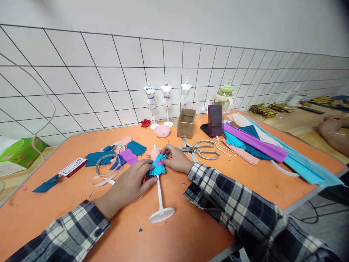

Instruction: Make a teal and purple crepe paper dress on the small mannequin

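A small white dress-form mannequin (160, 194) leans back over the orange table, its round base toward me. Bright blue ruffled crepe paper (158, 169) wraps its body like a dress, with a purple band at the waist. From the left, my left hand (133, 179) is closed on the dressed mannequin, thumb below and fingers on the ruffles. At the upper right of the dress, my right hand (176, 158) pinches the edge of the blue crepe paper. My fingers cover part of the paper. Large metal scissors (195, 149) lie just beyond my right hand.
Three bare mannequins (167, 96) stand along the tiled wall, behind a pink bowl (162, 130) and a cardboard box (186, 123). A propped phone (216, 119) and a bottle (225, 95) stand right of them. Crepe strips (256, 142) lie right; scraps and ribbon rolls (108, 164) left.
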`<state>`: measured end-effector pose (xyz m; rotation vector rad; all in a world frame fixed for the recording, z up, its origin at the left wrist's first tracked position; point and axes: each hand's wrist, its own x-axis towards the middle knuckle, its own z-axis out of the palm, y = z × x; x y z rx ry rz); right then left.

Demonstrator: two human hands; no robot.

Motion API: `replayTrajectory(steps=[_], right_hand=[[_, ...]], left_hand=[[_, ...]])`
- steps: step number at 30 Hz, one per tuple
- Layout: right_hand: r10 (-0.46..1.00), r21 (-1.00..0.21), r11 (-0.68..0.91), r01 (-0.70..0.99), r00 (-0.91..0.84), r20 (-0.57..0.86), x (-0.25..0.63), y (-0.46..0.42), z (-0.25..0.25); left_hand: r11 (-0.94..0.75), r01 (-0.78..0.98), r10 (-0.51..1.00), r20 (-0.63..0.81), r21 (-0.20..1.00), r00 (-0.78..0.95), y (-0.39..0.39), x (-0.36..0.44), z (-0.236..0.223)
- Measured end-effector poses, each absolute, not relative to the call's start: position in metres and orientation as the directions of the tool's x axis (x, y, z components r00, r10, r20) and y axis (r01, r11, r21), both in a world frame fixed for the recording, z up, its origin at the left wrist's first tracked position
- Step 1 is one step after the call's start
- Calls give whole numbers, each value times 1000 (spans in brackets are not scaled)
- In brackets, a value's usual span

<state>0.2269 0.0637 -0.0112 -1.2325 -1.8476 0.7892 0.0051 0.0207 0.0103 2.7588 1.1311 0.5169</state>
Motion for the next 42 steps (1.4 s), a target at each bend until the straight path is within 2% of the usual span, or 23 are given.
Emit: replayTrajectory(steps=[4, 7, 15, 21, 24, 27, 31, 37, 42], right_hand=[[958, -834, 259, 487, -241, 156, 228, 63, -10], [958, -843, 250, 477, -249, 143, 228, 63, -9], [932, -845, 348, 405, -242, 269, 224, 56, -5], [873, -722, 485, 494, -321, 367, 224, 53, -7], [916, -743, 397, 538, -276, 290, 221, 52, -6], [943, -813, 317, 488, -256, 214, 219, 52, -6], [946, -870, 306, 388, -226, 232, 218, 53, -8], [964, -793, 260, 551, -101, 246, 214, 48, -5], [947, -756, 305, 579, -102, 304, 210, 47, -6]], left_hand=[[-717, 658, 697, 264, 230, 667, 20, 4, 13], [-715, 661, 699, 252, 229, 669, 20, 4, 13], [-720, 649, 694, 253, 247, 673, 19, 5, 13], [-703, 664, 711, 254, 256, 655, 17, 7, 14], [-709, 661, 706, 261, 246, 659, 17, 7, 14], [-712, 661, 702, 263, 236, 662, 17, 8, 14], [-714, 669, 699, 275, 205, 661, 14, 10, 15], [-719, 680, 686, 302, 143, 662, 8, 16, 15], [-718, 686, 686, 290, 119, 667, 7, 17, 14]])
